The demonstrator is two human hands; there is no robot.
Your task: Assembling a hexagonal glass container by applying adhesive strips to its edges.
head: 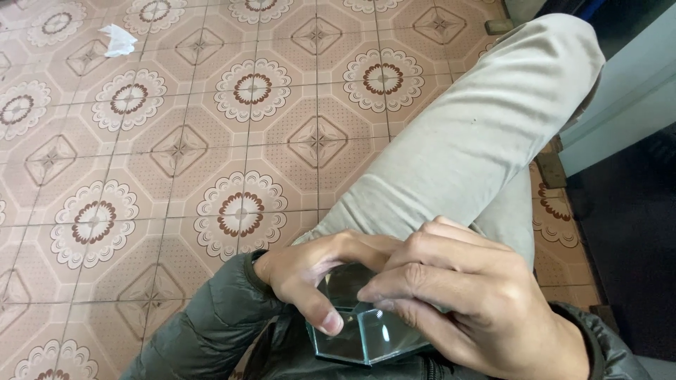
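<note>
Two hands: left [310, 278], right [465, 295], both on one glass piece [359, 334]. One crumpled paper scrap [117, 39] on floor [176, 141]. One raised knee [493, 119] in beige trousers. Two dark jacket sleeves [211, 324]. Two small dark blocks [498, 27] by wall edge.

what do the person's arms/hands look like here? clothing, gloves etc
Both hands are bare: left hand, right hand, no gloves, rings or watch visible. Each arm wears a dark olive-green padded jacket sleeve with a darker elastic cuff at the wrist. Short, plain nails. No markings visible on the sleeves.
</note>
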